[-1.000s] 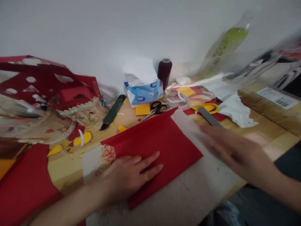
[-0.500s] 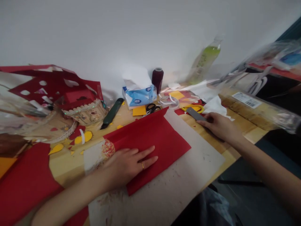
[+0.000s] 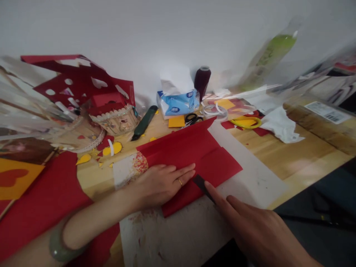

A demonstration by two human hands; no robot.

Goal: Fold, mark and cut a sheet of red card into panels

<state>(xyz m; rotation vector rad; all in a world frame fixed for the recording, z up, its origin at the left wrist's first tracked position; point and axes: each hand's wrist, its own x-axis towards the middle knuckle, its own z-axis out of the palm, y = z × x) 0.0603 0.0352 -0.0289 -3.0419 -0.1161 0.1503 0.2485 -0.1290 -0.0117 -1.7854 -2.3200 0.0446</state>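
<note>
A folded sheet of red paper (image 3: 219,167) lies on a white work sheet (image 3: 258,178) on the wooden table. My left hand (image 3: 164,183) is pressed flat on the red paper with its fingers stretched out, a ring on one of them. In my right hand (image 3: 244,218) is a flat, dark grey strip-shaped tool (image 3: 202,185); my index finger lies along it. Its front end rests at the red paper, close to my left fingertips. The grip's underside is hidden, and I cannot make out the tool's exact kind.
Behind the paper are a green-handled cutter (image 3: 144,123), black scissors (image 3: 193,119), a tissue pack (image 3: 178,103), a thread spool (image 3: 202,81) and a tape roll (image 3: 214,112). Yellow scissors (image 3: 246,122), crumpled tissue (image 3: 280,124) and a bottle (image 3: 274,55) stand rightward. Decorated containers (image 3: 115,120) are left.
My right hand has brought the grey tool from beside the yellow scissors to the red paper. My left hand stays flat on the paper. The view has shifted left.
</note>
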